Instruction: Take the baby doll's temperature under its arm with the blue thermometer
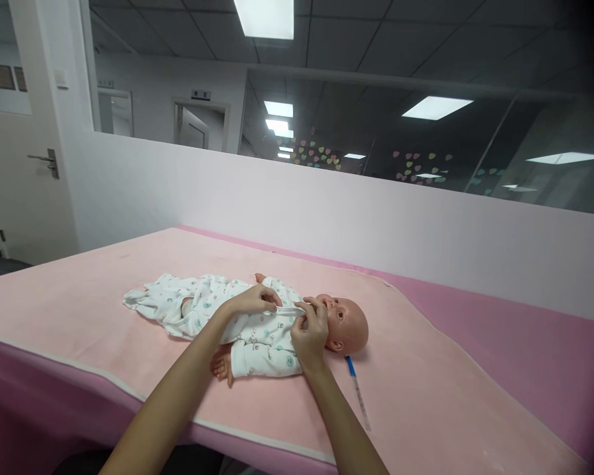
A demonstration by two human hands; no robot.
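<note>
A baby doll (349,323) lies on its back across the pink mat, head to the right. It wears a white printed romper (264,356), and the romper's front edge is raised at the chest. My left hand (255,300) pinches that edge at the middle of the chest. Close to the doll's chin, my right hand (311,330) grips the same edge near the neckline. The white edge stretches between both hands. One doll hand (222,366) shows at the near sleeve, and a bit of the doll's leg shows through an opening in the romper.
The pink mat (426,396) covers the table, with a darker pink cover (525,343) beneath it. A thin strip with a blue end (351,367) lies beside the doll's head. Behind the table stands a white wall (301,211) with a window above; a door (24,152) is at left.
</note>
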